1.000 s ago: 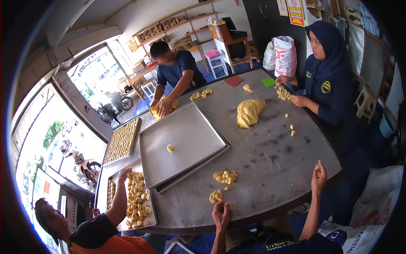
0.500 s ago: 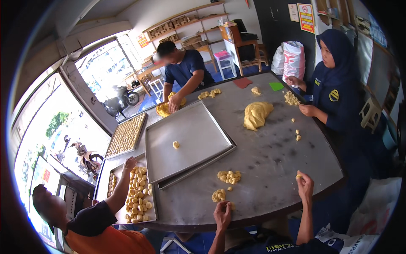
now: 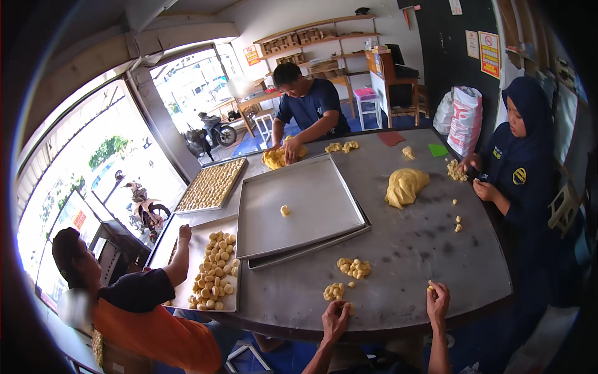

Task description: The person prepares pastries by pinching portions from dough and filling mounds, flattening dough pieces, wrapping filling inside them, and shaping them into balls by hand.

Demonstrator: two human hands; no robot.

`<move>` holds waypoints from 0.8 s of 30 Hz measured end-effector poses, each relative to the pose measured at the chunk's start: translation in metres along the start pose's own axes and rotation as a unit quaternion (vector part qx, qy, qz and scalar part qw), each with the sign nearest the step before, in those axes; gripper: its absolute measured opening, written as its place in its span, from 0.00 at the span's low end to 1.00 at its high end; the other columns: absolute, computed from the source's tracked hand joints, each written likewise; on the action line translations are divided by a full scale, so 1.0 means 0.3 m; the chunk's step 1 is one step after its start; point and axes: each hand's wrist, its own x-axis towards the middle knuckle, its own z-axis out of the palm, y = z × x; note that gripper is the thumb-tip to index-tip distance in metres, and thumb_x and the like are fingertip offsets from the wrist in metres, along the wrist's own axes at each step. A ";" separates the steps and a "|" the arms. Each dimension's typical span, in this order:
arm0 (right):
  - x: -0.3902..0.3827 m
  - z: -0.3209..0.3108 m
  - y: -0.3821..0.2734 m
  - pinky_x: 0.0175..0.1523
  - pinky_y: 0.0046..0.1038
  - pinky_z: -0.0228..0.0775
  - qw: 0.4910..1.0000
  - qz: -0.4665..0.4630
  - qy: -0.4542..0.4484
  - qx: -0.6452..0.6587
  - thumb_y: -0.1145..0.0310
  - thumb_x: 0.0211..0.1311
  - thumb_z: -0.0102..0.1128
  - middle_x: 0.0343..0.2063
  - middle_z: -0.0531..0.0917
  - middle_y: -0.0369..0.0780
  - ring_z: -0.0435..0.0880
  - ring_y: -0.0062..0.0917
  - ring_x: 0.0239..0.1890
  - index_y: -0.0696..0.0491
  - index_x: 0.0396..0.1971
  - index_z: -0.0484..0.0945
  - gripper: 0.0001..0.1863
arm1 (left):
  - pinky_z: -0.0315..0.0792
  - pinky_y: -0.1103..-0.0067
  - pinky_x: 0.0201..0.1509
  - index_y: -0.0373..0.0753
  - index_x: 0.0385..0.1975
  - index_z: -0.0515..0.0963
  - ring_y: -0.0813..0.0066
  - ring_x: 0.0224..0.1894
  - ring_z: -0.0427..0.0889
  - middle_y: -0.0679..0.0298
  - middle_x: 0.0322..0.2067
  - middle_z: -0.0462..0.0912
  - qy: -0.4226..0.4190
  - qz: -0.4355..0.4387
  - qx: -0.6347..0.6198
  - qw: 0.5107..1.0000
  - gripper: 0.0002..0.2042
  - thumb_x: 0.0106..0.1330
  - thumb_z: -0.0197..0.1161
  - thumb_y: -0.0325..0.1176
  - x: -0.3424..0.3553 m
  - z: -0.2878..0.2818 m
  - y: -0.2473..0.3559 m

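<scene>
My left hand (image 3: 336, 319) is at the table's near edge, fingers curled in, with a small piece of yellow dough (image 3: 351, 308) at its fingertips. My right hand (image 3: 438, 302) is raised a little above the table to the right, pinching a small dough bit (image 3: 430, 288) between thumb and finger. Just beyond my left hand sits a small heap of dough pieces (image 3: 334, 291). Behind it is a second heap (image 3: 354, 268), with one loose piece (image 3: 352, 284) between them. A large smooth dough mound (image 3: 406, 188) rests farther back.
Stacked metal trays (image 3: 293, 218) fill the table's middle, a single dough ball (image 3: 284, 210) on top. At left, a person in orange reaches over a tray of dough balls (image 3: 215, 268). Another person presses dough (image 3: 283, 157) at the back; a third handles dough bits (image 3: 456, 170) at right.
The view has shifted. My right hand has come nearer and closer to my left, still pinching its dough bit. The person at right has lowered their head and one hand toward the dough bits.
</scene>
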 end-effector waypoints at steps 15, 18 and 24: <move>0.004 -0.027 -0.025 0.52 0.32 0.80 0.999 0.038 -0.032 -0.011 0.77 0.66 0.64 0.50 0.80 0.43 0.80 0.35 0.52 0.54 0.52 0.85 0.15 | 0.79 0.75 0.50 0.38 0.47 0.85 0.70 0.43 0.89 0.56 0.39 0.90 0.018 0.059 -0.024 0.998 0.12 0.69 0.70 0.36 0.008 0.022 -0.059; 0.002 -0.033 -0.021 0.52 0.32 0.81 0.999 0.025 -0.026 -0.013 0.77 0.66 0.65 0.51 0.80 0.43 0.80 0.36 0.52 0.54 0.52 0.85 0.15 | 0.79 0.74 0.49 0.37 0.45 0.84 0.69 0.42 0.89 0.57 0.37 0.90 0.020 0.032 0.005 0.999 0.11 0.69 0.71 0.35 -0.004 0.022 -0.024; -0.005 -0.024 -0.014 0.52 0.32 0.81 1.000 0.004 -0.018 -0.023 0.77 0.65 0.65 0.51 0.80 0.43 0.79 0.37 0.54 0.54 0.52 0.85 0.15 | 0.80 0.73 0.47 0.33 0.44 0.81 0.68 0.41 0.90 0.56 0.35 0.89 0.055 0.040 0.019 0.998 0.14 0.69 0.70 0.37 -0.003 0.016 -0.040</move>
